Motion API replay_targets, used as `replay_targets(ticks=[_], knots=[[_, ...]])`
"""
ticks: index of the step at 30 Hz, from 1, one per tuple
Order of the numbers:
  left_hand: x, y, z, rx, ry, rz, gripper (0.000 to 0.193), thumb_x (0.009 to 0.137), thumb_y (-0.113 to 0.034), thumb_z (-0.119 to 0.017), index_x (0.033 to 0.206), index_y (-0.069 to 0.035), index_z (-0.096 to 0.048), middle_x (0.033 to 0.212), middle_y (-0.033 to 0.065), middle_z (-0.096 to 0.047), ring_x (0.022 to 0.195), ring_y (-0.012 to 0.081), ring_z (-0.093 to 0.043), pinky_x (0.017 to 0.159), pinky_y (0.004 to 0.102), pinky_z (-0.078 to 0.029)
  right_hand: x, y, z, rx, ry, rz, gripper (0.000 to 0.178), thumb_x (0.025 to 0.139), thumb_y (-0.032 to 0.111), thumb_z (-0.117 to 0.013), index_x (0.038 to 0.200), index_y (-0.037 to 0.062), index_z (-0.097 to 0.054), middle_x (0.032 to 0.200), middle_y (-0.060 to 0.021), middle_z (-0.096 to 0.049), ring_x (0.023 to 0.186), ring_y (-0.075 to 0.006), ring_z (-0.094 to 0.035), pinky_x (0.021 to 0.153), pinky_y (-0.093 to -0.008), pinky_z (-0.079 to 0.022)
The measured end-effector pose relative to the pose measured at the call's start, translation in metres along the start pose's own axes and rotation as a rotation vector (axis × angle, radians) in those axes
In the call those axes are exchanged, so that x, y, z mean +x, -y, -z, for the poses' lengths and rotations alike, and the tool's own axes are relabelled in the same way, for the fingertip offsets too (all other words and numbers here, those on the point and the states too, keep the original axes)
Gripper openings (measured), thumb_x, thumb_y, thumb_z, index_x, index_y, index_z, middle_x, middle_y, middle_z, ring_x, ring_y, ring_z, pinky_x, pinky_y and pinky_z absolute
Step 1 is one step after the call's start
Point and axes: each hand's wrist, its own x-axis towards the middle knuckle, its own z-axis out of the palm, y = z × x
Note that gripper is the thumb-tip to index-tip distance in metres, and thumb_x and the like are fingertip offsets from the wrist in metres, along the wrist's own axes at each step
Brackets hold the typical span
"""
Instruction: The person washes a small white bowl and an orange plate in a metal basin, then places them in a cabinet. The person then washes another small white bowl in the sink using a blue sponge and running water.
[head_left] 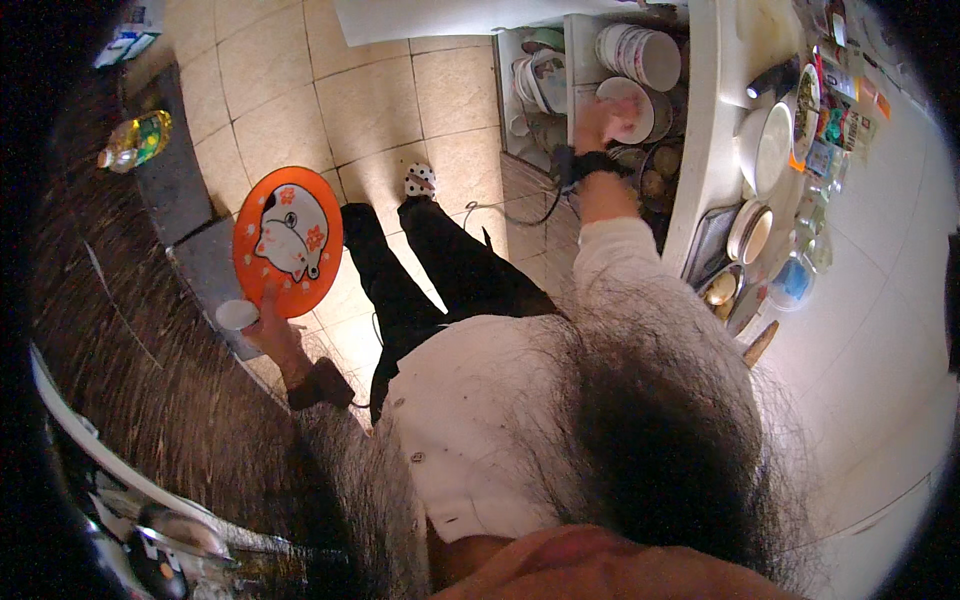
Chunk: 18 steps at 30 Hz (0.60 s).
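Head | left: our left hand (272, 334) grips orange disc (291, 236), likely steadying it | upper right: right hand (599, 123) at bowl (631, 94), can't tell grip

flr (360, 85): beige tiles, brt mid | L: dk woodgrain surf (90, 270) | R: open wht cab (582, 55), pale tiled wall (870, 340)

Far left, a clear bottle of yellow oil (137, 143) with a green label; beyond it, a blue-and-white package (130, 35). Beige floor tiles (365, 95) in the middle. At right, on a pale surface (745, 40), a deep white bowl (765, 150) and, near it, a clear container (792, 280), blue inside.
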Motion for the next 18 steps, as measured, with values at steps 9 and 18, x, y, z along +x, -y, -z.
replay_targets(ticks=[9, 18], knots=[[-0.002, -0.062, -0.07, 0.409, 0.614, -0.817, 0.028, 0.077, -0.002, -0.065, 0.106, 0.0, -0.064, 0.086, 0.01, -0.065, 0.075, 0.0178, -0.062, 0.067, 0.0285, -0.048, -0.136, 0.195, 0.104, 0.63, 0.709, 1.128, 0.08, 0.073, 0.044, -0.069, 0.136, 0.0108, -0.033, 0.134, -0.0124, -0.043, 0.113, -0.0298, -0.05, 0.089, -0.0408, -0.043], [-0.002, -0.099, -0.096, 0.57, 0.744, -0.93, 0.034, 0.072, -0.001, -0.072, 0.105, -0.007, -0.065, 0.087, 0.0089, -0.066, 0.073, 0.0135, -0.061, 0.063, 0.0259, -0.048, -0.132, 0.191, 0.117, 0.464, 1.051, 1.091, 0.034, 0.077, 0.027, -0.067, 0.109, 0.0181, -0.062, 0.088, -0.0053, -0.065, 0.083, -0.0272, -0.062, 0.074, -0.0383, -0.05]])
